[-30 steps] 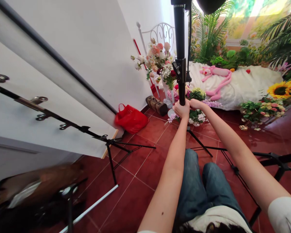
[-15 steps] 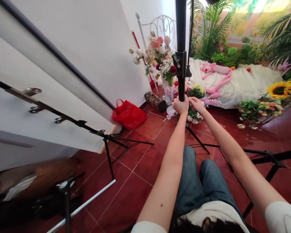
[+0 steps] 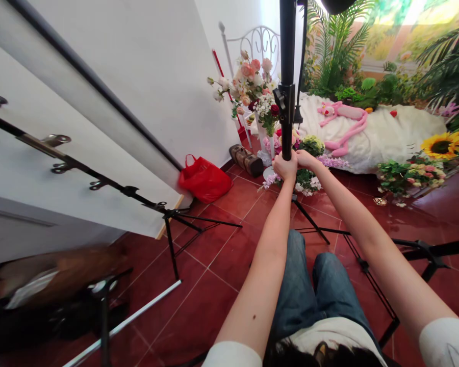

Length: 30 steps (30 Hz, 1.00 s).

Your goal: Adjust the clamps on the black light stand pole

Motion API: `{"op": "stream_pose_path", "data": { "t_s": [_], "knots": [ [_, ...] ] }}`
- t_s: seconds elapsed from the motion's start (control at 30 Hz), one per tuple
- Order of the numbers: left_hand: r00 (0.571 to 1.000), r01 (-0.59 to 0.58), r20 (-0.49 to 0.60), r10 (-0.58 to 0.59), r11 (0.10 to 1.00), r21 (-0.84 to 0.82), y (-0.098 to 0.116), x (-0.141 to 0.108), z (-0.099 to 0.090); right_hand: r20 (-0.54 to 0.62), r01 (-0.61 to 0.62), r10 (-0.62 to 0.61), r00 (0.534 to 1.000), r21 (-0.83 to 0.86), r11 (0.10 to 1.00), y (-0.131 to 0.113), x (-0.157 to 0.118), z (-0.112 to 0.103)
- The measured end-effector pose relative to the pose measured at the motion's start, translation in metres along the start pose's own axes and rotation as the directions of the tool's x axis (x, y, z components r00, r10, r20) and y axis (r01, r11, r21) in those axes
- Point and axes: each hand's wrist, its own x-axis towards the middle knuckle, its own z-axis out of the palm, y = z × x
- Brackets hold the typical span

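A black light stand pole [image 3: 287,56] rises upright in front of me, with a clamp knob partway up and a cable beside it. My left hand [image 3: 285,166] is wrapped round the lower pole, below the knob. My right hand [image 3: 304,159] is closed and presses against the left hand at the pole's right side; its fingertips are hidden, so whether it grips the pole or a part on it cannot be made out. Part of the stand's leg [image 3: 311,221] shows below on the floor.
A backdrop stand [image 3: 170,216] with clips is at left, beside a red bag [image 3: 205,179]. Flowers [image 3: 252,76] and a white-draped surface [image 3: 401,135] with a pink plush toy [image 3: 346,112] lie ahead. Tripod legs [image 3: 428,252] spread at right; a white rod [image 3: 137,317] is on the floor.
My right hand has moved left and closed in against my left hand at the pole. The left hand keeps its hold, and the view has shifted slightly.
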Motion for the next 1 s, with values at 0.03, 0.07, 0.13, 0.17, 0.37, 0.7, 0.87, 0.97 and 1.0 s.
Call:
{"op": "stream_pose_path", "data": {
  "t_s": [0.03,0.07,0.13,0.17,0.37,0.7,0.87,0.97,1.0],
  "knots": [
    [1.0,-0.002,-0.002,0.002,1.0,0.001,0.0,0.0,0.0,0.015,-0.024,0.023,1.0,0.019,1.0,0.002,-0.001,0.003],
    [1.0,-0.004,-0.006,0.004,1.0,0.001,-0.001,0.001,0.001,0.016,-0.038,0.038,0.999,0.025,0.999,0.003,-0.001,0.006],
    [1.0,-0.008,-0.012,0.008,1.0,-0.006,-0.001,0.001,0.002,-0.053,-0.009,0.01,0.999,0.019,1.0,0.005,0.001,0.009],
    [1.0,-0.01,-0.013,0.01,1.0,-0.013,-0.001,0.001,0.002,-0.119,0.032,-0.03,0.992,0.012,0.999,0.004,0.002,0.008],
    [1.0,-0.019,-0.002,0.019,1.0,-0.016,0.0,0.002,0.005,-0.394,0.525,-0.57,0.721,-0.227,0.82,-0.045,-0.001,-0.028],
    [0.999,-0.042,0.013,0.044,0.995,-0.09,-0.001,0.003,0.002,-0.093,0.6,-0.721,0.686,-0.488,0.634,-0.146,-0.03,-0.027],
    [0.992,-0.108,0.045,0.116,0.982,-0.154,-0.014,-0.011,0.001,-0.162,0.524,-0.682,0.713,-0.523,0.672,-0.131,-0.013,-0.02],
    [0.983,-0.086,0.147,0.108,0.985,-0.149,-0.024,-0.015,0.003,-0.158,0.521,-0.683,0.713,-0.532,0.667,-0.116,-0.01,-0.021],
    [0.98,-0.085,0.167,0.111,0.984,-0.155,-0.027,-0.015,0.003,-0.13,0.535,-0.685,0.717,-0.528,0.66,-0.109,-0.01,-0.021]
  ]
}}
